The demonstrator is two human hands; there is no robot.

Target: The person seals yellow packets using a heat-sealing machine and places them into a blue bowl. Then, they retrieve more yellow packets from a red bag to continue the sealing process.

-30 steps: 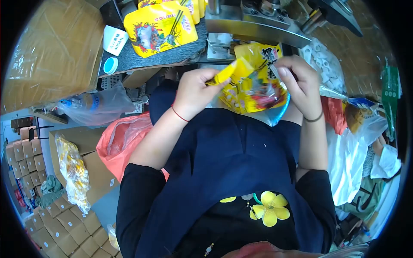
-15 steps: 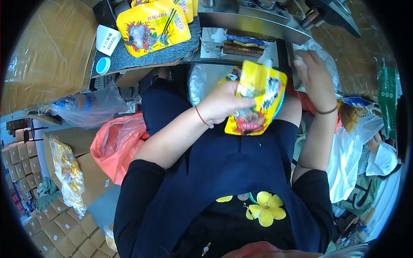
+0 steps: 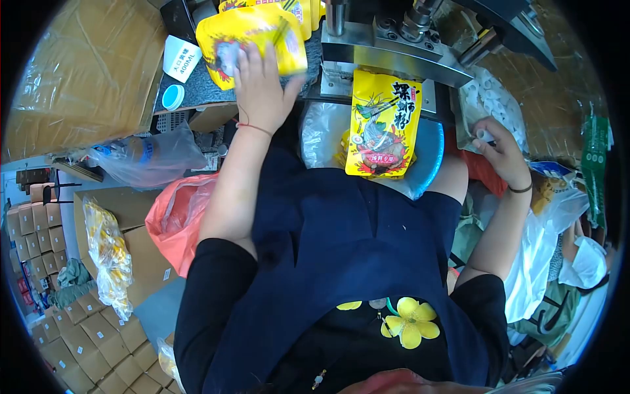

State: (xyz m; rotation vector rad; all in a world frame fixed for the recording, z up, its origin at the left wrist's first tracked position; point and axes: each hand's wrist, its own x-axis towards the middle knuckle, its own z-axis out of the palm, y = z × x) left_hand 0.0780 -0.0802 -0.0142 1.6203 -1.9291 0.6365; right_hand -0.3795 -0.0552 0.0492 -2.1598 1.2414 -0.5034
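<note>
My left hand (image 3: 264, 88) lies with its fingers spread on a yellow printed pouch (image 3: 216, 39), the top one on the grey cloth-covered bench at the upper left. Between the thumb and fingers of my right hand (image 3: 506, 157) is a small white plastic tube piece (image 3: 484, 136). That hand is beside a bag of white plastic pieces (image 3: 495, 98). In front of the metal press (image 3: 394, 52), another yellow pouch (image 3: 382, 125) lies face up, its top edge at the press. Beneath it, more yellow packaging shows in a bluish plastic-lined container (image 3: 428, 161).
A white 400ML label card (image 3: 180, 59) and a teal-rimmed round cap (image 3: 172, 97) sit at the bench's left. A red plastic bag (image 3: 177, 220) hangs by my left side. Cardboard boxes (image 3: 98, 338) are stacked behind. A person (image 3: 581, 253) is at the far right.
My left hand has let go of the pouch, now lying before the press, and moved up-left onto the stacked pouches. My right hand has come down slightly, holding a white tube piece.
</note>
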